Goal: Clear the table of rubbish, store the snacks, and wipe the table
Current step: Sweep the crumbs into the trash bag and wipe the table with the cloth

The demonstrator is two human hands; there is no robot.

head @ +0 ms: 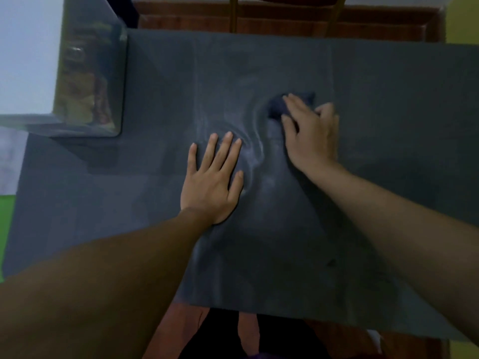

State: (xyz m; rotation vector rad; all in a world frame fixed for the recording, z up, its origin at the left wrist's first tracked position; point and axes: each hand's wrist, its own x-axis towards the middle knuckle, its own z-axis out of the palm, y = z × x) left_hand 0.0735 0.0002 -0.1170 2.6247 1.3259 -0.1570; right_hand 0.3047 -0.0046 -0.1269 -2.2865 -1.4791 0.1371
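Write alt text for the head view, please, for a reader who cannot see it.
A person's right hand presses a dark blue cloth onto a grey-covered table while the left hand lies flat beside it. A clear box, contents blurred, stands at the table's far left corner.

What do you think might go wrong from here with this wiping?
The tablecloth is bunched into folds between the left hand and the right hand pressing the rag; harder strokes may drag it askew. A dragged tablecloth might also shift the box at the far left corner.
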